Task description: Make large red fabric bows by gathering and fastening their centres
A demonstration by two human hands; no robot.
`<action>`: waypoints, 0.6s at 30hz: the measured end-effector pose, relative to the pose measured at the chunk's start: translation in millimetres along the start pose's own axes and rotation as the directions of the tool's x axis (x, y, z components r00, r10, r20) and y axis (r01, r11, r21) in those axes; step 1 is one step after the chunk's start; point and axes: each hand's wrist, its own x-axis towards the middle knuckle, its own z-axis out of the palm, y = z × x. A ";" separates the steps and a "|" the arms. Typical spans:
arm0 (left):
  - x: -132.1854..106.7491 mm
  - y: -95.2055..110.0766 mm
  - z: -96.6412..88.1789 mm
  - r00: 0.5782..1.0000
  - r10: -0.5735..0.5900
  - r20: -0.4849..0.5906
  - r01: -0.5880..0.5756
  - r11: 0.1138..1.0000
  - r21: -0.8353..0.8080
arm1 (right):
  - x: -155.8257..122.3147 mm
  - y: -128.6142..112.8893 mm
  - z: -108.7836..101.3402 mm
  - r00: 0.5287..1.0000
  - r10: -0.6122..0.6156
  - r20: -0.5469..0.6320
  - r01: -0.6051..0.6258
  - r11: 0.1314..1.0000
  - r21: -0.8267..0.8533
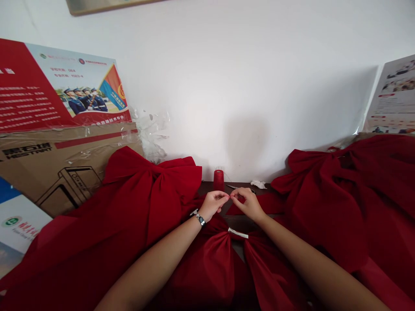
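My left hand (214,204), with a watch (199,218) on its wrist, is closed in a pinch. Facing it, my right hand (248,205) pinches too, and the fingertips of both nearly meet. A fine bit of red shows between the tips, too small to name. Just behind stands a red thread spool (218,180) with several needles sticking up from its top. Scissors (232,187) lie partly hidden behind my right hand. Below my hands is gathered red fabric (214,263) with a whitish clip or strip (238,233) across it.
Large red fabric bows lie at left (155,185) and right (340,190). A cardboard box (81,160) with a printed board (94,86) above it stands on the left. Crumpled white tissue (258,184) rests by the white wall (246,77). Another board (394,99) leans at right.
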 end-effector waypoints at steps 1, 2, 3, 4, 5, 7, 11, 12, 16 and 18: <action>0.2 -0.6 -0.3 1.000 0.005 0.005 -0.005 1.000 0.009 | 0.6 -0.5 -0.6 1.000 -0.005 0.002 0.005 1.000 -0.004; 0.5 -1.2 -0.5 1.000 0.011 0.010 -0.011 1.000 0.019 | 1.1 -1.1 -1.2 1.000 -0.008 0.004 0.008 1.000 -0.009; 0.7 -1.8 -0.8 1.000 0.017 0.014 -0.018 0.999 0.029 | 1.5 -1.5 -1.7 1.000 -0.009 0.006 0.009 1.000 -0.015; 0.8 -2.2 -1.1 1.000 0.023 0.017 -0.024 0.999 0.038 | 1.8 -1.8 -2.1 1.000 -0.008 0.008 0.008 1.000 -0.018; 1.0 -2.5 -1.4 0.999 0.027 0.020 -0.028 0.999 0.046 | 2.1 -1.9 -2.4 1.000 -0.006 0.009 0.006 1.000 -0.020; 1.1 -2.7 -1.7 0.999 0.029 0.018 -0.030 0.998 0.056 | 2.3 -1.3 -2.6 1.000 -0.004 0.004 0.004 1.000 -0.023; 1.1 -2.3 -1.9 0.999 0.026 0.026 -0.028 0.997 0.067 | 2.3 1.8 -2.0 1.000 -0.016 -0.003 0.016 1.000 -0.022; 1.2 -2.3 -1.9 0.999 0.026 0.030 -0.028 0.997 0.069 | 2.2 2.6 -1.8 1.000 -0.015 -0.004 0.015 1.000 -0.023; 1.5 -2.0 -1.9 0.999 0.025 0.034 -0.027 0.998 0.061 | 1.7 3.6 -2.2 1.000 -0.009 -0.020 0.008 1.000 -0.026; 1.7 -1.8 -1.9 0.999 0.024 0.027 -0.025 0.998 0.055 | 1.7 2.4 -3.7 0.999 -0.022 -0.046 0.023 1.000 0.014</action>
